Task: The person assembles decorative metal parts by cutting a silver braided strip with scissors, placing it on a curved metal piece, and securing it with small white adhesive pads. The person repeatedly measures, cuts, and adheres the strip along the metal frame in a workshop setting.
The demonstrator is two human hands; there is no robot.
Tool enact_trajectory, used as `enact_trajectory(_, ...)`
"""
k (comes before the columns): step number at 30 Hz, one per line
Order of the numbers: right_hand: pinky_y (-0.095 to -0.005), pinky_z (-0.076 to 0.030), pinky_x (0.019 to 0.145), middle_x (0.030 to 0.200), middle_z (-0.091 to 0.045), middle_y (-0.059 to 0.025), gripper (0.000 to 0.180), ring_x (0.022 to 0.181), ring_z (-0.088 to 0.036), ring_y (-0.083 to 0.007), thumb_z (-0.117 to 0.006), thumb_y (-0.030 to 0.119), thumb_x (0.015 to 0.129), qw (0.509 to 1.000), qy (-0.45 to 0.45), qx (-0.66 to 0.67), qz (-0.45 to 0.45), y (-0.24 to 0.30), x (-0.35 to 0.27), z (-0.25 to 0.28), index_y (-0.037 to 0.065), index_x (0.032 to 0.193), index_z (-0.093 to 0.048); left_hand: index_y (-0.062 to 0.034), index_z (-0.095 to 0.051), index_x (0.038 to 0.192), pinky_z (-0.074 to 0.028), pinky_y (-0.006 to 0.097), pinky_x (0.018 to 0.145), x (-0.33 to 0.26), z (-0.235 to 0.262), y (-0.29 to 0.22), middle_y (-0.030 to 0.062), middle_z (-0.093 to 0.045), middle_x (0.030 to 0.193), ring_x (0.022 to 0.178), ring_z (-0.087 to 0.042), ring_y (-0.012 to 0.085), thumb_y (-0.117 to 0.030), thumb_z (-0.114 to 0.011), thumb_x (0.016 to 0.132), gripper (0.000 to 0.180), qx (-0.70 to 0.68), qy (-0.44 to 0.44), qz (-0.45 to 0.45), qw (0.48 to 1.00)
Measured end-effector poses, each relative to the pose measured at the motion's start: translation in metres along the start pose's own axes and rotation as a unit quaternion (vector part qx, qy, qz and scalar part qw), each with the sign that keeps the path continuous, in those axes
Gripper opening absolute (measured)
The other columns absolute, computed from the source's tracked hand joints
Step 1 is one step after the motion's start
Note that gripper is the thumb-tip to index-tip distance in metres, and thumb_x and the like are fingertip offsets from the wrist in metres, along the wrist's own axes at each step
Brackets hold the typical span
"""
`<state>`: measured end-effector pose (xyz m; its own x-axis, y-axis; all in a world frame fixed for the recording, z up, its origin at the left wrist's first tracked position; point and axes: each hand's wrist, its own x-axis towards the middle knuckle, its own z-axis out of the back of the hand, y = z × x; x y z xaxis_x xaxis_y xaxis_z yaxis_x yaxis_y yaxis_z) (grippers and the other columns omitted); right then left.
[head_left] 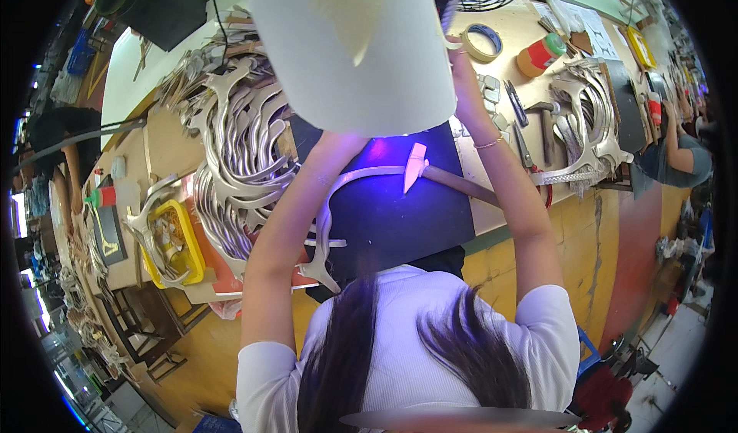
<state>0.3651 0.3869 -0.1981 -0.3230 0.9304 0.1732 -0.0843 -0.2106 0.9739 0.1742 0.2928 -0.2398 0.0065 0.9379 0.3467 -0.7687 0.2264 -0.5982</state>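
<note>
My left hand (344, 142) reaches over the black mat (400, 237), its fingers hidden behind a big white curved sheet or shade (369, 87). My right hand (461, 60) is raised at the right edge of that white shape; its fingers are mostly covered, so their grip does not show. Between my arms a hammer (461, 185) lies on the mat, its head lit pink and violet. A curved silver strip-like piece (327, 210) rests on the mat beside the hammer, partly behind my left forearm.
Left of my arm rises a heap of curved silver pieces (231, 133), near a yellow tray (196, 241). On the right are a tape roll (496, 45), a red bottle with green cap (542, 55), scissors (524, 147), another hammer (546, 129) and more silver pieces (596, 102). Other people work nearby.
</note>
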Motion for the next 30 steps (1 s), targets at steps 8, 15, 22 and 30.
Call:
enact_trajectory(8, -0.0316, -0.059, 0.078, 0.106, -0.061, -0.0108, 0.029, 0.091, -0.071, -0.0232, -0.046, 0.027, 0.106, 0.919, 0.154, 0.160, -0.326, 0.030, -0.096, 0.062, 0.004, 0.124, -0.044, -0.0020, -0.068, 0.107, -0.050, 0.045, 0.088, 0.023, 0.035, 0.007, 0.0170, -0.067, 0.106, 0.099, -0.065, 0.0342, -0.019, -0.064, 0.091, 0.024, -0.057, 0.081, 0.097, 0.990)
enact_trajectory(15, -0.0385, -0.055, 0.095, 0.135, -0.055, -0.0176, 0.021, 0.111, -0.066, -0.0299, -0.039, 0.024, 0.108, 0.892, 0.056, 0.285, -0.346, 0.015, -0.172, 0.040, 0.007, 0.120, -0.037, -0.0037, -0.071, 0.104, -0.049, 0.045, 0.086, -0.041, 0.041, -0.045, 0.0142, -0.066, 0.106, 0.096, -0.064, 0.0335, -0.016, -0.068, 0.087, 0.021, 0.011, 0.194, 0.034, 0.980)
enact_trajectory(22, -0.0432, -0.051, 0.102, 0.140, -0.047, -0.0228, 0.017, 0.123, -0.058, -0.0362, -0.039, 0.019, 0.108, 0.868, -0.117, 0.401, -0.267, 0.004, -0.160, 0.028, 0.006, 0.119, -0.037, -0.0047, -0.071, 0.107, -0.045, 0.041, 0.088, -0.089, 0.026, -0.070, 0.0102, -0.060, 0.106, 0.100, -0.056, 0.0283, -0.010, -0.069, 0.082, 0.025, 0.082, 0.095, -0.031, 0.992)
enact_trajectory(30, -0.0314, -0.051, 0.090, 0.117, -0.064, -0.0128, 0.025, 0.104, -0.064, -0.0193, -0.058, 0.019, 0.100, 0.969, 0.013, 0.157, -0.188, 0.007, -0.135, 0.018, 0.000, 0.116, -0.058, 0.0007, -0.054, 0.133, -0.043, 0.047, 0.099, -0.127, 0.012, -0.088, 0.0174, -0.058, 0.120, 0.115, -0.053, 0.0335, -0.008, -0.055, 0.084, 0.050, 0.258, 0.147, -0.051, 0.954)
